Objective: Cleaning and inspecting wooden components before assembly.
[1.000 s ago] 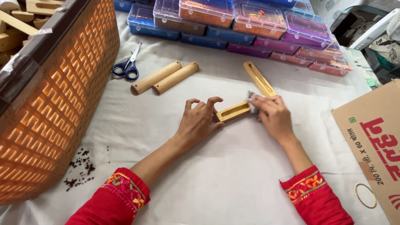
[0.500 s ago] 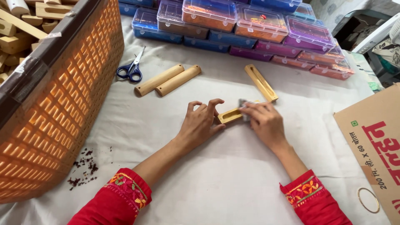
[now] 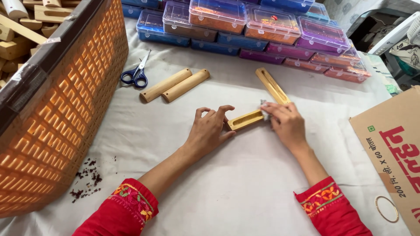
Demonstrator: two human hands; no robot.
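A wooden stick with a long hollowed groove (image 3: 246, 119) lies on the white cloth at the centre. My left hand (image 3: 209, 130) pins its near end down with thumb and fingertips. My right hand (image 3: 285, 123) presses a small whitish wad (image 3: 264, 106) against the stick's far end, fingers closed over it. A second grooved wooden stick (image 3: 272, 85) lies just behind my right hand, touching neither hand. Red embroidered sleeves cover both forearms.
Two round wooden sticks (image 3: 175, 85) and blue-handled scissors (image 3: 137, 73) lie at the back left. An orange woven basket (image 3: 65, 109) of wood pieces fills the left. Stacked coloured plastic boxes (image 3: 245, 26) line the back. A cardboard box (image 3: 396, 153) and a ring (image 3: 386, 209) sit at right. Dark crumbs (image 3: 87, 179) dot the cloth.
Both hands and the grooved stick sit slightly lower and further left in view. My right hand has slid the wad along the stick's far end.
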